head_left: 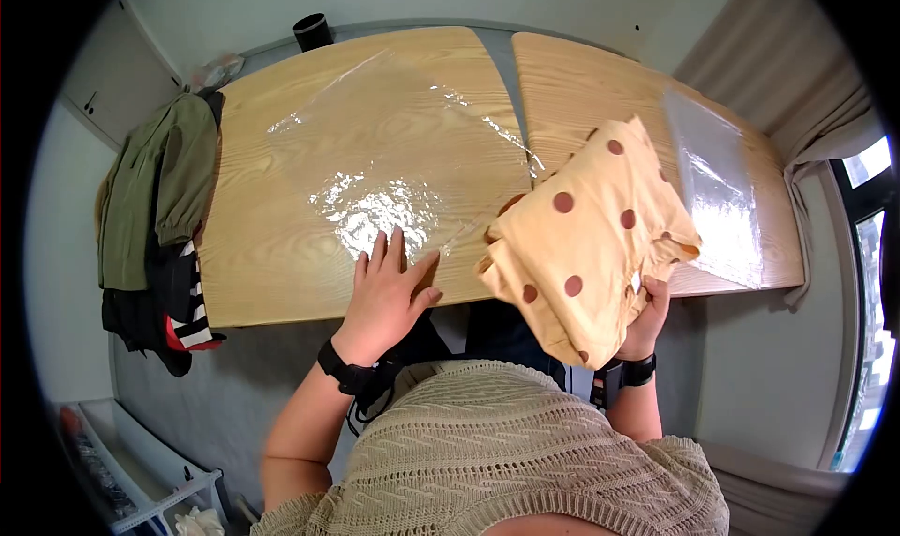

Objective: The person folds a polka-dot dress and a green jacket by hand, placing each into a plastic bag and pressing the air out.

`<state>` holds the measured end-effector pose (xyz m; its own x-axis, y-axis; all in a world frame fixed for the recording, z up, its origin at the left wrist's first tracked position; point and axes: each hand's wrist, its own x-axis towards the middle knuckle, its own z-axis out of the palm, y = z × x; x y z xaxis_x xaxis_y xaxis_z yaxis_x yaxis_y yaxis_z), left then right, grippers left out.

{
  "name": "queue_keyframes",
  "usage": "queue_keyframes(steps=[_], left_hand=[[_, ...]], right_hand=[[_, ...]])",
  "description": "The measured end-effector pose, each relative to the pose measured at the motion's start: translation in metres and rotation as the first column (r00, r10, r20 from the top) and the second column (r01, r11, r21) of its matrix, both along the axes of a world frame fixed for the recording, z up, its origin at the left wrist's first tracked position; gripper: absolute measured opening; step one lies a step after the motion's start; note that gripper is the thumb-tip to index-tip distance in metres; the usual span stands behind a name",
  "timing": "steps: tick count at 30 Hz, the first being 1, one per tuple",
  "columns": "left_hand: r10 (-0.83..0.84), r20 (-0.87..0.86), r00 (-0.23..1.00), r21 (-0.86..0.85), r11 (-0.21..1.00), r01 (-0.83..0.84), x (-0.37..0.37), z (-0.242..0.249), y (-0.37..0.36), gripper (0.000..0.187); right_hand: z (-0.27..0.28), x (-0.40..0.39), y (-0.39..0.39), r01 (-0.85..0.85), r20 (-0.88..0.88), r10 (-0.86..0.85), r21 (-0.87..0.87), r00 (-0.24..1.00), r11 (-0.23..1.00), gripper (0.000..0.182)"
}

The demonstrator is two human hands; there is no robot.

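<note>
On the wooden table (248, 226), clear plastic (403, 151) lies flat, left hand (386, 292) at its near edge, fingers spread. Off the table's near right corner, right hand (647, 320) grips folded polka-dot cloth (595, 236), raised. Around the table: clothes (155, 198) left, black bin (312, 32) behind, second table (600, 90) right.

Homelike room (workroom possible): beige curtain (773, 62) beside window (867, 245), wooden tables (248, 245), piled clothes (155, 189).

Left hand (382, 299) spreads palm-down; right hand (647, 325), partly hidden, seems curled.
</note>
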<state>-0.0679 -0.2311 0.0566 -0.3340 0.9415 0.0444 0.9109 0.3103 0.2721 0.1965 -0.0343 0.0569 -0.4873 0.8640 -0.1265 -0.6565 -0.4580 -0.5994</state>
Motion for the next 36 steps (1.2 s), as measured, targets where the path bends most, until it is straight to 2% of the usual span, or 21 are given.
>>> queue_keyframes(steps=[2, 3, 4, 6, 8, 10, 12, 14, 15, 16, 18, 20, 22, 24, 26, 28, 30, 36], left_hand=[[0.048, 0.053, 0.997, 0.056, 0.997, -0.051, 0.0, -0.007, 0.001, 0.052], [0.037, 0.014, 0.999, 0.14, 0.989, -0.039, -0.003, -0.014, 0.002, 0.051], [0.043, -0.025, 0.999, 0.167, 0.985, -0.038, -0.004, -0.017, 0.002, 0.052], [0.061, -0.063, 0.996, 0.189, 0.981, -0.048, -0.009, -0.023, 0.004, 0.054], [0.071, -0.057, 0.996, 0.213, 0.975, -0.058, -0.012, -0.024, 0.005, 0.053], [0.077, -0.05, 0.996, 0.235, 0.97, -0.063, -0.017, -0.026, 0.01, 0.052], [0.072, 0.035, 0.997, 0.289, 0.954, -0.079, -0.027, -0.028, 0.016, 0.05], [0.067, 0.023, 0.997, 0.33, 0.941, -0.071, -0.032, -0.025, 0.02, 0.057], [0.079, 0.021, 0.997, 0.414, 0.907, -0.08, -0.033, -0.022, 0.023, 0.062], [0.09, 0.018, 0.996, 0.495, 0.865, -0.087, -0.032, -0.017, 0.024, 0.067], [0.089, 0.049, 0.995, 0.519, 0.849, -0.102, -0.029, -0.006, 0.027, 0.071], [0.1, 0.052, 0.994, 0.567, 0.816, -0.112, -0.029, -0.006, 0.027, 0.071], [0.09, 0.064, 0.994, 0.584, 0.804, -0.11, -0.029, -0.002, 0.026, 0.067], [0.088, 0.018, 0.996, 0.561, 0.824, -0.083, -0.03, -0.005, 0.026, 0.064], [0.099, 0.021, 0.995, 0.563, 0.821, -0.093, -0.03, -0.007, 0.022, 0.061], [0.093, -0.013, 0.996, 0.538, 0.84, -0.072, -0.033, -0.011, 0.018, 0.062], [0.095, -0.005, 0.995, 0.546, 0.834, -0.076, -0.035, -0.015, 0.017, 0.063], [0.168, 0.037, 0.985, 0.578, 0.8, -0.158, -0.039, -0.011, 0.017, 0.067]], right_hand=[[-0.002, -0.004, -0.001, -0.17, -0.008, 0.169, -0.062, 0.986, 0.984, 0.055], [-0.004, -0.005, -0.002, -0.265, -0.059, 0.261, -0.096, 0.964, 0.959, 0.057], [-0.007, -0.006, -0.002, -0.266, -0.058, 0.261, -0.097, 0.964, 0.959, 0.057], [-0.013, -0.012, -0.002, -0.379, -0.056, 0.375, -0.134, 0.925, 0.916, 0.058], [-0.021, -0.015, -0.002, -0.404, -0.056, 0.4, -0.127, 0.915, 0.906, 0.059], [-0.022, -0.018, -0.003, -0.523, -0.156, 0.501, -0.178, 0.851, 0.833, 0.059], [-0.019, -0.024, -0.007, -0.518, -0.177, 0.488, -0.217, 0.854, 0.827, 0.058], [-0.027, -0.026, -0.004, -0.637, -0.246, 0.591, -0.209, 0.768, 0.742, 0.055], [-0.022, -0.03, -0.008, -0.605, -0.172, 0.582, -0.283, 0.795, 0.744, 0.053], [-0.026, -0.03, -0.008, -0.606, -0.171, 0.583, -0.282, 0.794, 0.744, 0.053], [-0.039, -0.038, -0.002, -0.733, -0.296, 0.671, -0.254, 0.68, 0.631, 0.057], [-0.035, -0.047, -0.002, -0.755, -0.31, 0.691, -0.205, 0.653, 0.622, 0.057], [-0.016, -0.056, -0.008, -0.693, -0.07, 0.701, -0.252, 0.71, 0.676, 0.05], [-0.014, -0.062, 0.001, -0.713, -0.077, 0.718, -0.232, 0.692, 0.662, 0.048], [-0.012, -0.071, 0.011, -0.688, 0.045, 0.714, -0.231, 0.699, 0.688, 0.046], [-0.006, -0.08, 0.021, -0.704, 0.013, 0.731, -0.254, 0.683, 0.663, 0.045], [0.004, -0.085, 0.022, -0.662, 0.085, 0.705, -0.28, 0.704, 0.695, 0.044], [0.009, -0.079, 0.015, -0.771, 0.166, 0.793, -0.189, 0.586, 0.609, 0.058]])
